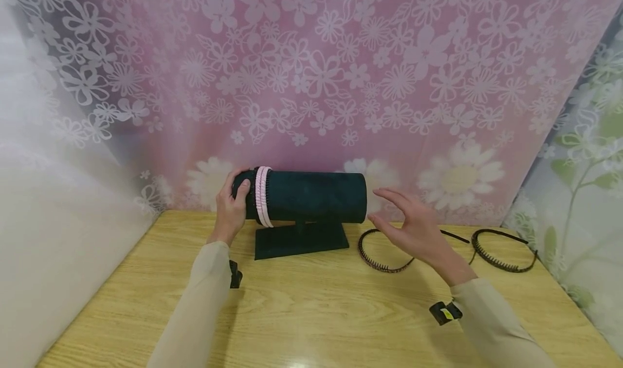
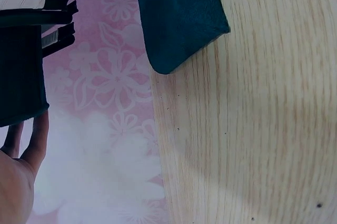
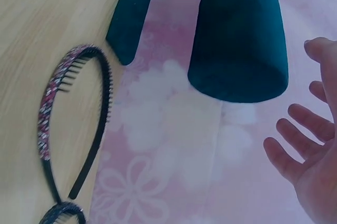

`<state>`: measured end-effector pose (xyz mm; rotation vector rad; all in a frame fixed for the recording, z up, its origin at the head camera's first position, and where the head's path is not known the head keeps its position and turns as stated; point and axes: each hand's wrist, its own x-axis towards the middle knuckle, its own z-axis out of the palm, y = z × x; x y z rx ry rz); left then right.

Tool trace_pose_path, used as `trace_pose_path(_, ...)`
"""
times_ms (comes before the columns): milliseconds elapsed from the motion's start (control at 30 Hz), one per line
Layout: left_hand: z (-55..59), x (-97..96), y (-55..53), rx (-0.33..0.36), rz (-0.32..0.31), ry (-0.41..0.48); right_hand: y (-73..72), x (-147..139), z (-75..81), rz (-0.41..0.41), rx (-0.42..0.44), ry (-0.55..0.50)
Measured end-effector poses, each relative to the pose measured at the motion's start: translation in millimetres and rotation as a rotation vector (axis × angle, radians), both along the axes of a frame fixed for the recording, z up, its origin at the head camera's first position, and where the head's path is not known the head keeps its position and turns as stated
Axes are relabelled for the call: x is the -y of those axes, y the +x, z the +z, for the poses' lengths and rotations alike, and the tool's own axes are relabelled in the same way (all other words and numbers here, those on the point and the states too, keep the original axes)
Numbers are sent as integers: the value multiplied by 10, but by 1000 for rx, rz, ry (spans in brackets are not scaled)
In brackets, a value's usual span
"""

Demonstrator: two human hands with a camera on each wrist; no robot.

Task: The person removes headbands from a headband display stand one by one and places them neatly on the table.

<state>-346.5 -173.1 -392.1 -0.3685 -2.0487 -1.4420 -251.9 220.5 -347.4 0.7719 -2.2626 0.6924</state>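
A dark green, velvety headband display stand (image 1: 316,195), a horizontal cylinder on a flat base, stands toward the table's back edge. My left hand (image 1: 231,208) grips its left end, thumb in front; the other fingers are partly hidden behind it. Beside that thumb, a pale pink headband (image 1: 261,195) goes around the cylinder, with dark toothed bands close against it. Their tips (image 2: 55,0) stick out in the left wrist view. My right hand (image 1: 416,230) holds nothing, its fingers spread just off the cylinder's right end. Below it lies a toothed headband (image 3: 45,113) with pink and silver sparkle.
Another dark toothed headband (image 1: 506,268) lies at the table's right side. Between these two, a dark band end (image 1: 457,236) shows, partly hidden by my right hand. A pink flowered curtain (image 1: 316,86) hangs behind the wooden table (image 1: 302,314).
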Motion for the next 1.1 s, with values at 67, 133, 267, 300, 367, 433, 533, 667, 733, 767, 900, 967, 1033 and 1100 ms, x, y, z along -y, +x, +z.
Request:
trace_pose_path(67,2,-2,-2,-2,2,-1,-18,49,31,19,3,-5)
trace_pose_path(133,2,-2,-1,-2,3,-4,-34,105,65,35,8,-7)
trace_pose_path(267,2,1,1,1,3,-11,-60,229,131,68,18,-1)
trace_pose_path(300,2,2,1,-1,2,-11,-66,261,145,82,23,1)
trace_pose_path(367,0,3,0,-4,2,-10,-82,321,170,95,21,14)
trace_pose_path(433,-3,4,-5,-6,4,-9,-104,379,193,113,20,25)
trace_pose_path(533,-3,1,-6,-4,7,-7,-147,452,223,116,8,50)
trace_pose_path(667,3,-8,-5,0,4,-11,-210,530,245,104,-6,84)
trace_pose_path(733,6,-12,-3,1,3,-11,-241,568,249,108,-10,93)
trace_pose_path(767,6,-13,-2,3,4,-12,-254,587,251,113,-10,95)
trace_pose_path(900,9,-13,4,4,7,-8,-297,657,269,141,-4,94)
trace_pose_path(967,10,-12,5,4,4,-8,-317,686,278,145,-2,95)
trace_pose_path(1033,12,-9,0,1,4,-9,-341,713,285,146,1,95)
trace_pose_path(1100,15,-5,-1,-2,4,-11,-367,740,289,144,0,94)
